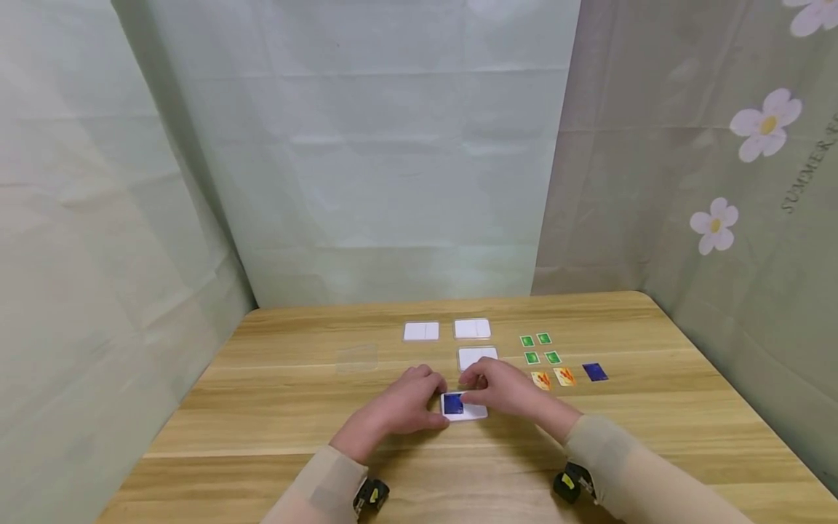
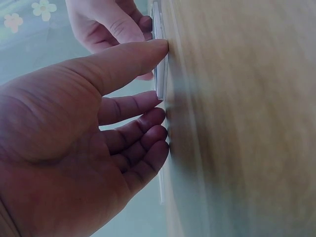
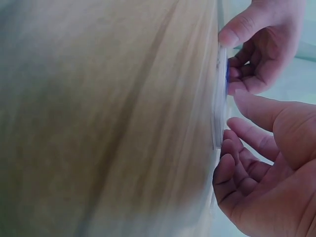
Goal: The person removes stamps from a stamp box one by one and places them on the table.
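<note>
Just in front of me a thin white card (image 1: 475, 412) with a clear rim lies on the wooden table, seen edge-on in both wrist views. A dark blue square (image 1: 453, 404) covers its left half. My left hand (image 1: 407, 402) pinches the card's left end, thumb at the near edge and forefinger at the far one; its other fingertips rest on the table. From the right, my right hand (image 1: 504, 389) reaches over, thumb tip on the card's face by the blue square. In the right wrist view the right forefinger (image 3: 254, 138) stretches beside the card, the other fingers bent below.
Behind the hands lie more white cards (image 1: 421, 331), one partly covered by my right hand. To the right are several small green squares (image 1: 532, 357), two orange-patterned squares (image 1: 564, 376) and another blue square (image 1: 595, 372). A clear sheet (image 1: 356, 358) lies left. Curtains surround the table.
</note>
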Demonstrator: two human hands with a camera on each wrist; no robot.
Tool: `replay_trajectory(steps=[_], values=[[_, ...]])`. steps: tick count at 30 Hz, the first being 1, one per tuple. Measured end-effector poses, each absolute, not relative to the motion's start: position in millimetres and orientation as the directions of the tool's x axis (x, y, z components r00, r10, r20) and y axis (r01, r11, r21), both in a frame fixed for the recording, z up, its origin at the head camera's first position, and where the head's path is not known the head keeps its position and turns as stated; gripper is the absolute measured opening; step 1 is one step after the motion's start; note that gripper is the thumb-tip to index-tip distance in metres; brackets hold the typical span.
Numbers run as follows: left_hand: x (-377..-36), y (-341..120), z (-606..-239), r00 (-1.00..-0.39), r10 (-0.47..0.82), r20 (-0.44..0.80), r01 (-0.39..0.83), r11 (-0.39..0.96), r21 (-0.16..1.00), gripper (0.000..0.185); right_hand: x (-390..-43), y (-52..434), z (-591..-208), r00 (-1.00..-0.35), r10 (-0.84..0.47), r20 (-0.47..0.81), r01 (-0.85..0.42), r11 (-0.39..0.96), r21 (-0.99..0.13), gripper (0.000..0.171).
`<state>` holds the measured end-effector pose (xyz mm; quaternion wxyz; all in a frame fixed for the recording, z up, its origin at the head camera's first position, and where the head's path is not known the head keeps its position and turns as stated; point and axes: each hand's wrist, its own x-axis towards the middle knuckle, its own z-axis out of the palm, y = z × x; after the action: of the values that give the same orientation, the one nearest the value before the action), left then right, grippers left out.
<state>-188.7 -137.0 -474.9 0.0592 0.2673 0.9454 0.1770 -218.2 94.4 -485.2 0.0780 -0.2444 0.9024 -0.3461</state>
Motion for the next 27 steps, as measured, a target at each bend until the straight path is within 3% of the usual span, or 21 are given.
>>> replay_trajectory(steps=[27], values=[[-188.4, -137.0, -473.7, -0.859, 0.512, -0.029, 0.464, 0.801, 0.378, 0.047, -220.2, 87.5, -488.1, -0.847, -0.531, 0.016, -0.405, 0.627, -0.665, 0.014]])
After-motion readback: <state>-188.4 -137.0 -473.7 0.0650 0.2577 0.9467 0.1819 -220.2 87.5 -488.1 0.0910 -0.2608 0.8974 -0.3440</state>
